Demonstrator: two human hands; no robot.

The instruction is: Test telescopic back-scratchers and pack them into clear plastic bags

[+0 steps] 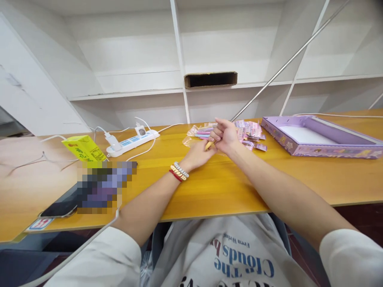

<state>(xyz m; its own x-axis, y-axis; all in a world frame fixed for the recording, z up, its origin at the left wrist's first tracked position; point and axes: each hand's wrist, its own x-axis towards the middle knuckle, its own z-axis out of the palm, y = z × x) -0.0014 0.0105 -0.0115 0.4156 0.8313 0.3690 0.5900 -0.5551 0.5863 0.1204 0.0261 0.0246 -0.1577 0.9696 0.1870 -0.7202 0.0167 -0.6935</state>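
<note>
Both my hands meet over the middle of the yellow wooden desk (227, 187). My right hand (225, 136) is closed in a loose fist around a thin yellow stick-like item (208, 145). My left hand (200, 154), with beaded bracelets (178, 172) at the wrist, has its fingers curled at the lower end of that same item. Just beyond the hands lies a heap of small pink and purple packets (249, 132) and a clear bag of pastel pens (200, 132).
An open purple box lid (323, 139) lies at the right. A white power strip (131, 141) with chargers and cables sits at the back left, beside a yellow-green carton (84, 148). A phone (60, 207) lies near the front left edge. White shelves stand behind.
</note>
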